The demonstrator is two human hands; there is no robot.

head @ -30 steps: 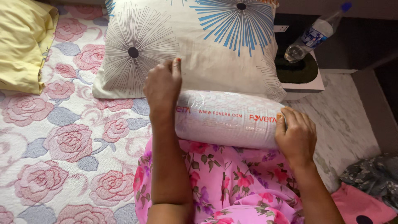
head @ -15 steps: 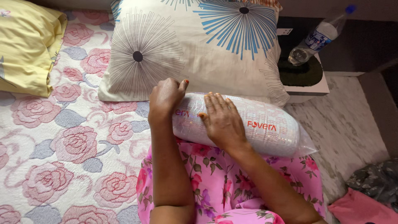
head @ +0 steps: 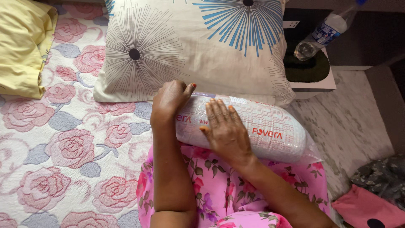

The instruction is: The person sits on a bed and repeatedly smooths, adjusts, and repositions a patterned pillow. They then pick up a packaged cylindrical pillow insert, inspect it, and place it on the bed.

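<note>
A rolled white pillow in clear plastic wrap point(head: 270, 131) lies across my lap, on pink floral fabric point(head: 223, 185). My left hand point(head: 168, 101) grips the roll's left end, fingers curled over it. My right hand point(head: 225, 128) lies flat on top of the roll near its middle, fingers spread and pointing away from me. Behind the roll a large cream pillow with grey and blue starburst prints point(head: 190, 46) rests on the bed.
A quilt with pink roses point(head: 63, 143) covers the bed at left. A yellow pillow point(head: 21, 46) lies far left. A plastic water bottle point(head: 320, 36) lies on a white bedside stand point(head: 312, 80). Marble floor and heaped cloth point(head: 371, 198) are at right.
My right hand left the roll's right end and came to rest flat on its middle. The left hand slid down onto the left end. The roll tilted slightly.
</note>
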